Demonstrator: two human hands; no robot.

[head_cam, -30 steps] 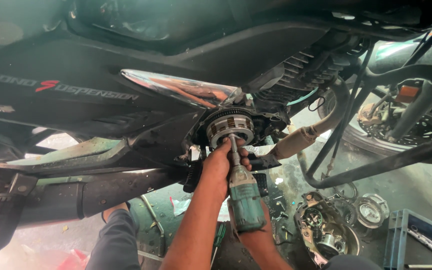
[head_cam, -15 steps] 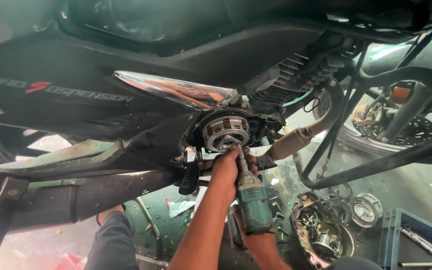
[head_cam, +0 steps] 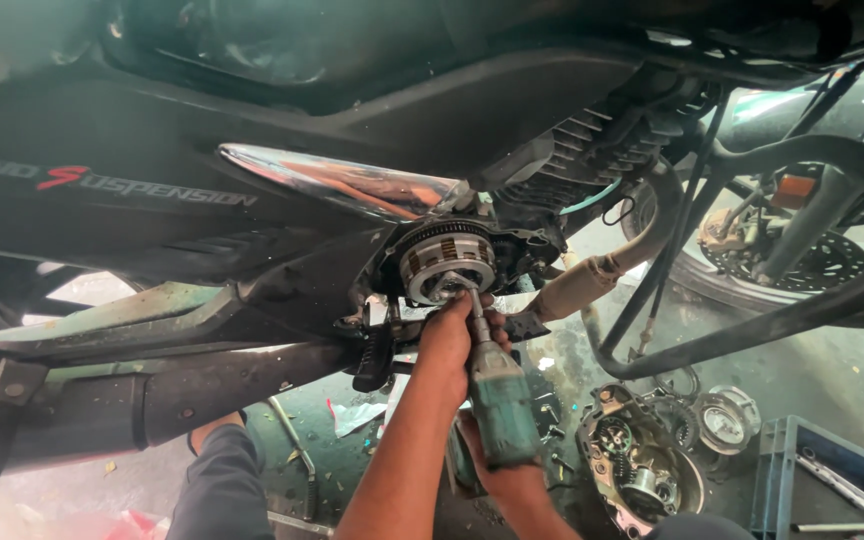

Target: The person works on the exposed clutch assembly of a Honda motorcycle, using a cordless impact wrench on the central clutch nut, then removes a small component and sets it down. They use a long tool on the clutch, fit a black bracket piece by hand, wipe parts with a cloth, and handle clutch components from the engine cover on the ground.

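A motorcycle stands over me with its round clutch assembly (head_cam: 447,260) exposed on the engine side. A teal power wrench (head_cam: 500,400) points up at the clutch, and its socket sits on the clutch centre. My left hand (head_cam: 447,338) wraps around the tool's front end, just below the clutch. My right hand (head_cam: 504,482) holds the tool's handle from underneath. The socket tip is partly hidden by my left hand's fingers.
A removed engine cover (head_cam: 642,470) and round metal parts (head_cam: 727,418) lie on the floor at the right. A blue crate (head_cam: 787,480) with tools stands at the lower right. The exhaust pipe (head_cam: 592,275), black crash guard (head_cam: 832,290) and front wheel (head_cam: 802,265) are to the right. My knee (head_cam: 214,480) is at the lower left.
The view has shifted slightly. Both hands stay on the power wrench and its socket stays at the clutch centre.
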